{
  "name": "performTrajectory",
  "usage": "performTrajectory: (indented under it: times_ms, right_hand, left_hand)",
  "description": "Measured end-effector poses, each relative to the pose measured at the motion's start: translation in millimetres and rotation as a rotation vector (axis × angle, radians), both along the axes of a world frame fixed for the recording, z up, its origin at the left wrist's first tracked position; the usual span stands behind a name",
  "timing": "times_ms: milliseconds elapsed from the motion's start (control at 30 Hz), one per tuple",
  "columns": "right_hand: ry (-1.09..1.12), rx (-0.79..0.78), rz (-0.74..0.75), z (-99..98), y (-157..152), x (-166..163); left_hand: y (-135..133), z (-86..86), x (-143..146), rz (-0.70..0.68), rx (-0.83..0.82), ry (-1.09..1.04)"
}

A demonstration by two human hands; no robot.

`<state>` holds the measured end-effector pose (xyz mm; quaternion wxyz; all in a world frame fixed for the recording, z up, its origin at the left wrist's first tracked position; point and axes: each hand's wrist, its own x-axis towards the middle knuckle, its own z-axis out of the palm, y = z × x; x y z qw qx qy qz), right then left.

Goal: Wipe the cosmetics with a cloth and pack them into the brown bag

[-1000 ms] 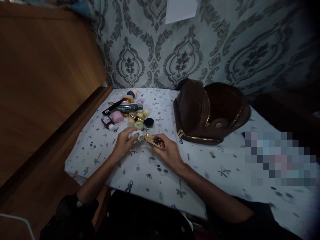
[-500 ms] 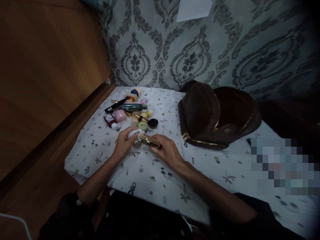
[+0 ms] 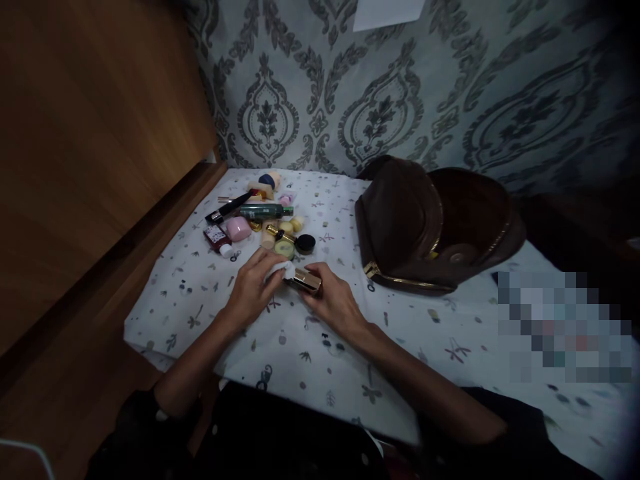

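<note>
Left hand (image 3: 253, 288): fingers curled shut round a wad of white tissue (image 3: 281, 270), pressing it on the left end of the gold case (image 3: 304, 281).
Right hand (image 3: 333, 303): fingers closed over the case's other end, holding it low over the tablecloth (image 3: 300, 347). Honestly can't tell if the case touches the cloth.
Where the case is: between both hands, front-middle of the table, just in front of the makeup pile.
Step in hand: looks like a wipe-down, with the tissue rubbing one end.
What a next move would need: my guess is a firm pinch from the right hand, since that shiny case looks slippy, plus a turn to reach the covered faces.
Makeup pile: pink case (image 3: 238, 229), green tube (image 3: 263, 212) and black pot (image 3: 305, 243), bunched together behind the hands.
Brown bag (image 3: 430, 227): lying open off to the right.
</note>
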<state>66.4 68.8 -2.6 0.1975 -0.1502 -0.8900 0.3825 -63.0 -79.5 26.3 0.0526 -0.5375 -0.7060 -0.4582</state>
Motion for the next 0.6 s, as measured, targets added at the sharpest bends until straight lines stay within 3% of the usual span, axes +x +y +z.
performTrajectory:
  times_ms: [133,367,600]
  right_hand:
    - [0.002,-0.087,-0.001,-6.8,3.7,2.8]
    - [0.111,-0.057,0.135,-2.5,2.2,3.3]
    - [0.153,0.015,0.165,7.2,-3.9,-2.8]
  left_hand:
    - [1.1,3.6,-0.4,0.004,-0.033,-0.001]
    - [-6.8,0.6,-5.8,0.089,-0.007,-0.029]
    - [-15.2,-3.3,-7.9,0.152,0.015,-0.054]
